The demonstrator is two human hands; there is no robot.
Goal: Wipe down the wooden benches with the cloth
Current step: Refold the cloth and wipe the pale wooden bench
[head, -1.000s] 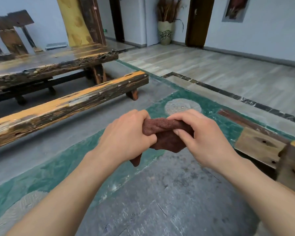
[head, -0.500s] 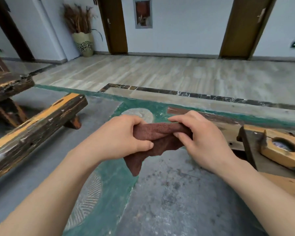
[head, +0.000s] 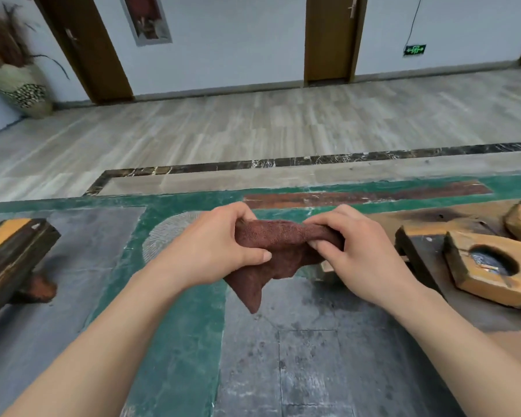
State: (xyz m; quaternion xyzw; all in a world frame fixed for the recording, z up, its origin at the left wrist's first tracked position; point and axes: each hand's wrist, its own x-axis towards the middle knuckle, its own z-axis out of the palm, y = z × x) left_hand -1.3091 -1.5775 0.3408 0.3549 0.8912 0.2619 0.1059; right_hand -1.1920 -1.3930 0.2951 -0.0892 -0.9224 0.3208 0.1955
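**Above the floor, mid-view: one cloth, being held in two hands**

Above the grey and green floor [head: 313, 371], between two wooden pieces, a person is holding the item in the air.

- Cloth [head: 278, 251]: dark red-brown, towelling texture. It is bunching into a thick fold between the hands, and one corner is hanging down in a point below the left hand. It is touching nothing but the hands.
- Left hand [head: 211, 251]: is gripping the cloth's left end, with the thumb lying across the front and the fingers curling behind.
- Right hand [head: 364, 254]: is gripping the cloth's right end, with the fingers curling over the top fold.
- Wooden bench [head: 12, 260]: one end is showing at the floor's left edge. It has an orange-yellow top, a dark worn side and a leg beneath, and is standing well apart from the cloth.
- Wooden block [head: 491, 266]: pale, with a round hollow. It is lying at the right, near the right hand but apart from it.
- Far wall: a patterned vase [head: 21, 88] of dried stems is standing in the floor's far left corner, and a green sign [head: 414, 50] is glowing.
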